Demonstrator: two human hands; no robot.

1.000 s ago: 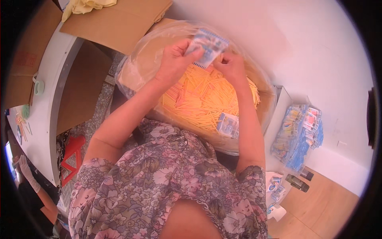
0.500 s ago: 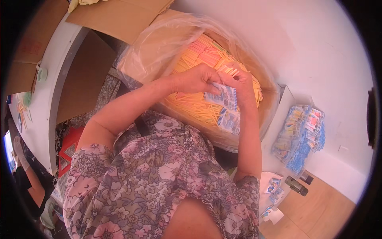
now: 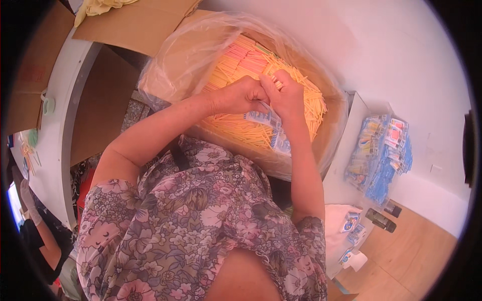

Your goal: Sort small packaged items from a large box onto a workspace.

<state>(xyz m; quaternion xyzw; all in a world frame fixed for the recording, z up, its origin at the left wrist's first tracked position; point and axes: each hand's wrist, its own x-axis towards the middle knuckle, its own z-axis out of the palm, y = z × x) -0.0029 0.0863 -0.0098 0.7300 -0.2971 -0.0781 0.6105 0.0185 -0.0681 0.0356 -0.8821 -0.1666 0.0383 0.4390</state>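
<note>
Over a large carton lined with clear plastic (image 3: 181, 60), my two hands meet close together. My left hand (image 3: 240, 95) is closed, its fingertips pinching the top of a clear packet printed in blue and white (image 3: 258, 118). Wrapped round a small bundle of thin sticks (image 3: 277, 83) is my right hand (image 3: 288, 100); only the pale stick ends show above its fingers. A second blue-and-white packet (image 3: 281, 142) hangs below by my right wrist, partly hidden. Loose yellow sticks (image 3: 241, 133) and pink sticks (image 3: 251, 61) fill the carton under my hands.
Filled blue-edged packets (image 3: 379, 155) are heaped right of the carton, against the white wall. Below them lies a dark green object (image 3: 380, 219). A white table (image 3: 65, 125) curves along the left, and another person's gloved hand (image 3: 27, 195) shows at far left.
Both hands have moved slightly left and drawn together. The stick bundle sits lower in my right hand, with less of it showing. The packet is more covered by my fingers.
</note>
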